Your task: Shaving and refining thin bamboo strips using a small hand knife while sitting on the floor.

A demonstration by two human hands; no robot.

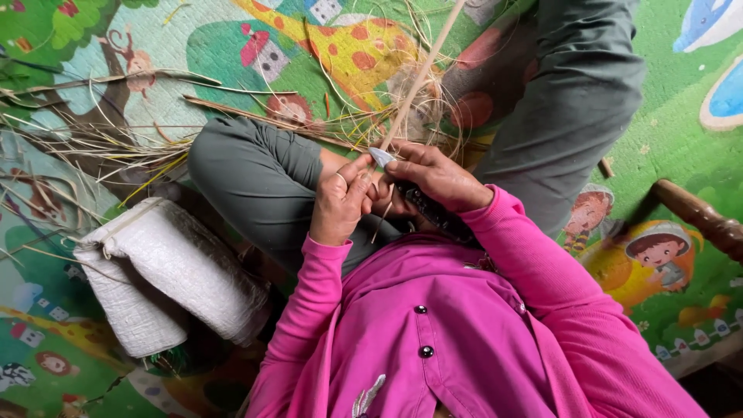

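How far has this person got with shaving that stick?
Done: thin pale shavings already lie scattered over the play mat. In hand: the right hand holds a small blade against a long cane, with the left hand steadying it. Left: the length of cane beyond the blade, reaching out of the picture.

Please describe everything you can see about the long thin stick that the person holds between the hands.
The stick is a long, thin, pale tan strip, like cane or split bamboo by its look. It runs slanted from the hands up and to the right, out of the picture at the top. Its lower end sits between the left hand and the right hand, beside a small pale blade. Behind it lie loose straw-like fibres on the colourful mat.
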